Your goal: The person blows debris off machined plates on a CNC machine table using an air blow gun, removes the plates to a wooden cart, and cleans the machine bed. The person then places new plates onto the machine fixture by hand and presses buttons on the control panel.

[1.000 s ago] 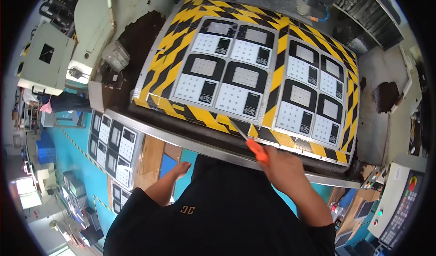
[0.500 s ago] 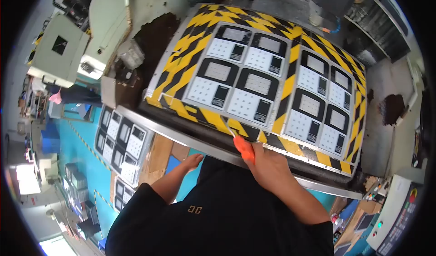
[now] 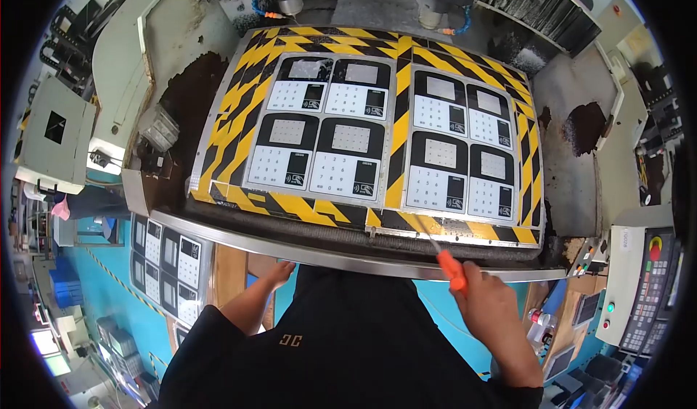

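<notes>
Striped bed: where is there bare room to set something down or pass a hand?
The striped bed has bare taped bands between its left edge and the left panels, and along its far side, short of the spindles. A slimmer strip separates the right panels. Crowded: among the panels, and at the front right, where the right hand holds an orange-handled tool.

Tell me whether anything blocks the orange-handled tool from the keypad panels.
Nothing visible blocks the orange-handled tool in the right hand; only flat striped tape lies between its tip and the nearest keypad panels.
</notes>
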{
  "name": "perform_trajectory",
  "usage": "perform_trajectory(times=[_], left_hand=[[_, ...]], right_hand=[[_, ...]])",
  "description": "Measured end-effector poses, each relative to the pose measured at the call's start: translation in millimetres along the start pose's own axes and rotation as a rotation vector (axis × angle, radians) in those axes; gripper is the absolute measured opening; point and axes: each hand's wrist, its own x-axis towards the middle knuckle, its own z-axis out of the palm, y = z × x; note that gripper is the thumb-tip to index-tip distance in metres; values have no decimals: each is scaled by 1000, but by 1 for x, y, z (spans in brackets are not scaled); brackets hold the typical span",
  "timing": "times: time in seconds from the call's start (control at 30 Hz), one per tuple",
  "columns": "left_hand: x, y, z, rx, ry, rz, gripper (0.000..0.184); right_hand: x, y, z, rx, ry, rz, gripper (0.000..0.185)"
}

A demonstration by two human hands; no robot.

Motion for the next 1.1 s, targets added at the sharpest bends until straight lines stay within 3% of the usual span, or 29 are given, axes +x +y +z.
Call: perform_trajectory(times=[0.13,0.27,0.33,0.4,0.47,0.5,0.53,0.6,0.63,0.73,0.77,0.8,0.87,0.93,1.0,1.07,1.1], left_hand=[[-11,33,1,-28,-17,29,49],[-15,24,5,-39,-30,19,49],[0,-17,8,-44,-14,-17,49],[-7,-32,6,-44,24,-44,48],[-24,-38,10,-135,60,-99,49],[-32,-42,9,-106,36,-94,48],[-39,-47,7,-74,11,-90,48],[-42,-68,7,-81,28,-94,49],[-47,-70,9,-115,46,-109,48],[-66,-55,13,-194,59,-161,47],[-64,-62,15,-239,42,-148,46],[-66,-68,15,-250,49,-143,46],[-62,-70,17,-288,73,-115,46],[-68,-67,17,-332,41,-103,46],[-77,-63,17,-311,45,-114,47],[-78,-63,19,-333,59,-126,47],[-79,-67,15,-335,66,-134,48]], right_hand=[[29,6,-10,28,170,71,37],[70,-5,6,48,-5,150,39],[72,-22,20,51,-32,-225,40],[123,-1,22,301,-51,131,41],[160,0,22,501,45,211,43],[165,-19,28,214,-67,-112,43],[162,-38,27,161,-185,-159,45],[203,-36,32,617,-91,-42,50],[229,-26,36,618,66,83,53],[222,-75,45,228,-157,-334,51],[241,-81,62,256,-134,-316,49],[288,-71,90,434,-30,-155,48],[283,-85,40,665,-45,-7,50],[272,-113,49,284,-120,-324,44],[322,-109,68,534,31,-286,47],[331,-125,56,531,-60,-222,49],[327,-140,62,414,6,-281,48]])
